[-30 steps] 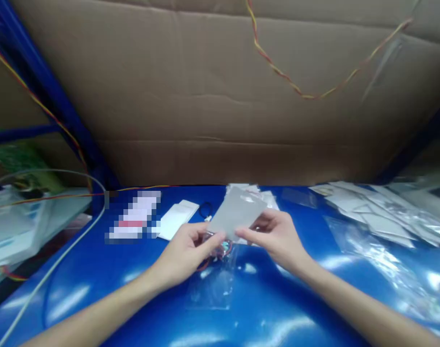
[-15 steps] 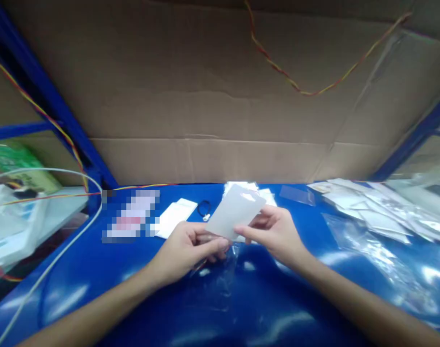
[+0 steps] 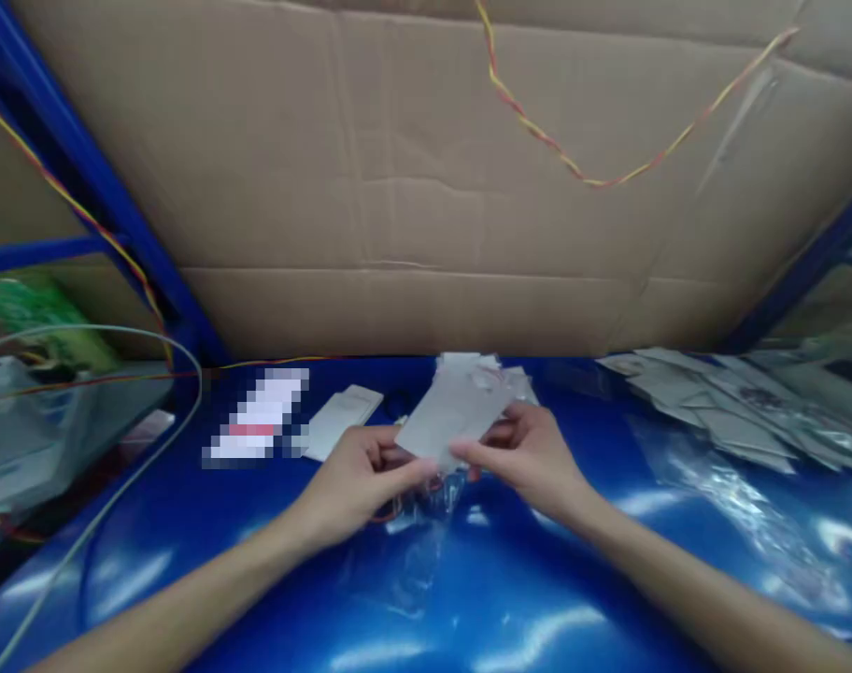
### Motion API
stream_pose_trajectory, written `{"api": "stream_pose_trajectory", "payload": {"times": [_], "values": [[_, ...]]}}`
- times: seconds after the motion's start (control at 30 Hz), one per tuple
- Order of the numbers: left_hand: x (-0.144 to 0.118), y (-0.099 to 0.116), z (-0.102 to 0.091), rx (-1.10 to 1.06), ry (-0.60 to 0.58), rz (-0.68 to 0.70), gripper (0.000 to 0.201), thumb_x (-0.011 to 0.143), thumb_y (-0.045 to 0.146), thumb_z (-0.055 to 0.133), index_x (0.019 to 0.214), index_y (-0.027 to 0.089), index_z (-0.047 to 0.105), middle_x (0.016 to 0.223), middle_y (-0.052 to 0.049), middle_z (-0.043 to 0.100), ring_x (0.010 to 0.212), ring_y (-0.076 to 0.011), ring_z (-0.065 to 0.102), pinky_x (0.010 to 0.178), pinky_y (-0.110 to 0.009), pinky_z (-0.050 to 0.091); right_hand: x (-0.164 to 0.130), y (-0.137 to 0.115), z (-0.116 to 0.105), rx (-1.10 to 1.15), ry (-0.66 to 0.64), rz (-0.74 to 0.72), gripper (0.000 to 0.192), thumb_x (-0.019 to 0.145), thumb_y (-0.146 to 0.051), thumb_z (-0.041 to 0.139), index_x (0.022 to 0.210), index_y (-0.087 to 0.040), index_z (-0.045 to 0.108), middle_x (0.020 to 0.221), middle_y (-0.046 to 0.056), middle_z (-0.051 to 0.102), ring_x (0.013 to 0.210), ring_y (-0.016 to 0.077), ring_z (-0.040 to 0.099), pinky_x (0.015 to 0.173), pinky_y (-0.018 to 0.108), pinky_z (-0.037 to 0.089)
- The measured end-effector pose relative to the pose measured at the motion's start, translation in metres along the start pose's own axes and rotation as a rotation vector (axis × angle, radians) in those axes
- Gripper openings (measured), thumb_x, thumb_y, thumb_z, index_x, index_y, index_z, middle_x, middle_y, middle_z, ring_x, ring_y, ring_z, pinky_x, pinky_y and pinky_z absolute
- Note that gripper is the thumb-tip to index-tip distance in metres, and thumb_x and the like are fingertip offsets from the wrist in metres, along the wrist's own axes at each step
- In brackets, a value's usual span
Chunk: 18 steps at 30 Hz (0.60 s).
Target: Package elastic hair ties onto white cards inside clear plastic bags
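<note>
white card (image 3: pixel 456 418): a flat pale rectangle held above the bench near its middle, tilted with its far end raised and leaning right; its near edge sits between the two hands.
clear bag (image 3: pixel 426 523): a thin see-through sleeve hanging from under the card's near edge down onto the bench; something small with red wire shows blurred at its top, too soft to name.
left hand (image 3: pixel 360 481): palm turned inward, fingers curled, thumb and forefinger closed on the card's near left corner and the top of the bag; forearm runs in from the lower left, low over the bench.
right hand (image 3: pixel 534 455): fingers bent and closed around the card's right edge, thumb pressed on its near face; forearm comes in from the lower right.
bench (image 3: pixel 188 561): glossy blue top with bright glare patches.
card stack (image 3: pixel 478 369): more pale cards lying just behind the held one.
white packet (image 3: pixel 342 421): flat on the bench, left of the hands.
bag pile (image 3: pixel 734 407): packed flat bags spread over the right side, well apart from the hands.
cardboard (image 3: pixel 426 187): a brown sheet standing behind the bench.
twisted wire (image 3: pixel 573 168): red and yellow, draped across the cardboard.
grey cable (image 3: pixel 152 439): curves down the left edge.
</note>
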<state>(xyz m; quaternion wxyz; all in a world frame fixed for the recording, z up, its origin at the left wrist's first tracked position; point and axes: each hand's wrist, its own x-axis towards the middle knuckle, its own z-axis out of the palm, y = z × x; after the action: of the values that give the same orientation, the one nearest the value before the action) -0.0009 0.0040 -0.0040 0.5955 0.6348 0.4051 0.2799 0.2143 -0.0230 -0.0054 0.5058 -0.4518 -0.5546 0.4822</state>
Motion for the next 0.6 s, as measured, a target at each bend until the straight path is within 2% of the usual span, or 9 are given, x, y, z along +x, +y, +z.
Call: {"api": "stream_pose_trajectory", "payload": {"times": [0.13, 0.27, 0.5, 0.6], "values": [[0.000, 0.001, 0.001, -0.057, -0.033, -0.043, 0.044, 0.077, 0.048, 0.081, 0.100, 0.011, 0.076, 0.072, -0.006, 0.076, 0.043, -0.0079, 0.046, 0.043, -0.020, 0.030, 0.001, -0.002, -0.003, -0.034, -0.035, -0.001, 0.042, 0.070, -0.034, 0.089, 0.104, -0.015, 0.071, 0.080, 0.007, 0.080, 0.058, 0.0191, 0.071, 0.051, 0.027, 0.055], [0.000, 0.001, -0.001, -0.060, -0.022, -0.034, 0.045, 0.080, 0.043, 0.080, 0.113, 0.013, 0.075, 0.082, -0.008, 0.079, 0.047, -0.0097, 0.051, 0.046, -0.021, 0.033, 0.002, -0.002, -0.009, -0.101, -0.040, 0.001, 0.047, 0.072, -0.035, 0.088, 0.110, -0.015, 0.070, 0.076, 0.006, 0.080, 0.056, 0.0184, 0.071, 0.047, 0.025, 0.052], [0.000, 0.002, 0.000, -0.059, -0.033, -0.052, 0.045, 0.078, 0.044, 0.080, 0.109, 0.012, 0.075, 0.070, -0.003, 0.074, 0.042, -0.0073, 0.046, 0.043, -0.020, 0.031, -0.002, -0.001, -0.007, -0.081, -0.088, -0.019, 0.048, 0.074, -0.033, 0.087, 0.115, -0.017, 0.068, 0.084, 0.008, 0.081, 0.064, 0.0212, 0.074, 0.053, 0.028, 0.056], [0.000, 0.001, -0.001, -0.062, -0.040, -0.047, 0.043, 0.078, 0.044, 0.081, 0.107, 0.012, 0.077, 0.069, -0.003, 0.074, 0.044, -0.0082, 0.048, 0.043, -0.020, 0.032, -0.001, -0.005, -0.003, -0.054, -0.110, -0.035, 0.037, 0.080, -0.037, 0.082, 0.108, -0.016, 0.069, 0.087, 0.008, 0.080, 0.068, 0.0210, 0.075, 0.058, 0.029, 0.058]]}}
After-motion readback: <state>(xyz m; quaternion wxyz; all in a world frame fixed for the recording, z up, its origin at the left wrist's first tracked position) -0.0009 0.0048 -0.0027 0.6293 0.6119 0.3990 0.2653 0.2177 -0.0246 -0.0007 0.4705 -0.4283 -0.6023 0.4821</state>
